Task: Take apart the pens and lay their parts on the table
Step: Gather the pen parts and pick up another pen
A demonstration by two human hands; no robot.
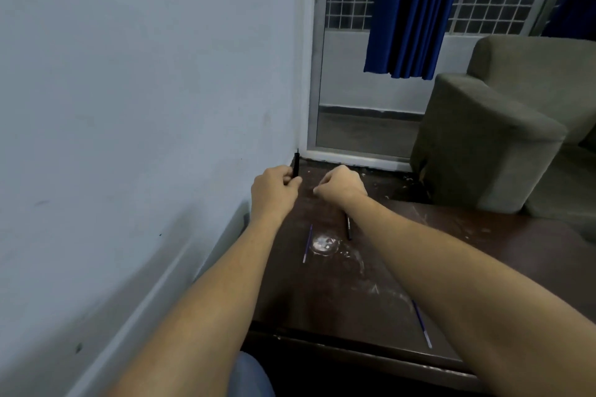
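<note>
Left hand fingers curl round black pen barrel, upright, tip poking above them. Right hand fisted just right of it; pinching a small part or not, cannot tell. On counter, nearer the wearer than the fingers, lie blue refill and dark piece. Likely risk: loose grip drops barrel off counter's wall-side edge; round parts roll.

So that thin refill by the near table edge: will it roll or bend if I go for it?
The refill looks round and very slim, so it probably rolls when nudged, and it lies close to the table edge. Being so thin, it likely flexes and weighs almost nothing.
</note>
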